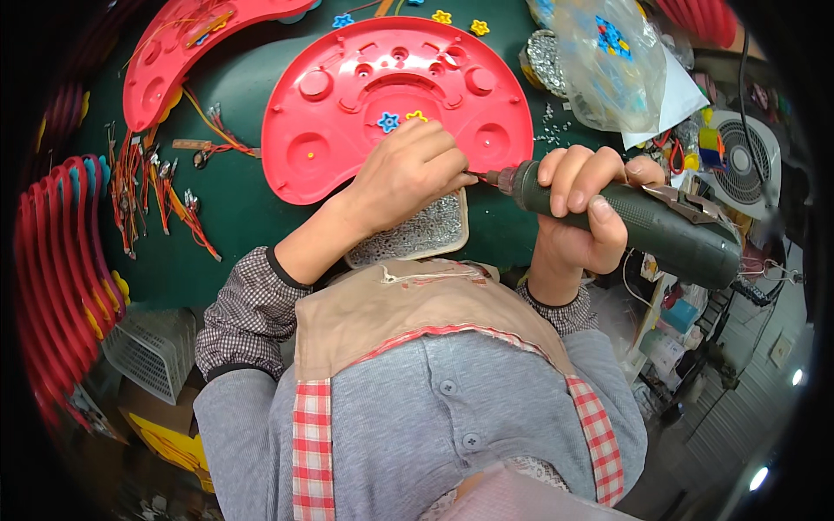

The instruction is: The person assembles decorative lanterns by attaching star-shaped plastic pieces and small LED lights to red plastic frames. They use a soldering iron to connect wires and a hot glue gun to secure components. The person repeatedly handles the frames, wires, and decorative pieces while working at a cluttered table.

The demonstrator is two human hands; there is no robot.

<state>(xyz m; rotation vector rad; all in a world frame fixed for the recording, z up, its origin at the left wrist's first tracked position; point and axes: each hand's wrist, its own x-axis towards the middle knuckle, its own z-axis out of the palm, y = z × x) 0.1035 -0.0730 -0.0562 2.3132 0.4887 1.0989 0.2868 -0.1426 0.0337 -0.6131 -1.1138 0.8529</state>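
Note:
My right hand (584, 204) is wrapped around a dark electric screwdriver (673, 227), held almost level with its bit pointing left. My left hand (408, 174) is closed in a pinch at the tip of the bit; whatever is between its fingertips is too small to make out. Just beyond lies a red, half-moon plastic shell (291, 113), hollow side up, with round recesses and posts. A blue star piece (388, 122) and a yellow star piece (417, 115) sit in it. Beneath my left wrist is a tray of small metal screws (417, 233), partly hidden.
Another red shell (139, 87) and bundled wires (161, 187) lie on the green table (234, 234) to the left. Stacked red shells (65, 286) stand at the left edge. At the back right are a clear plastic bag (608, 69) and a fan (743, 161).

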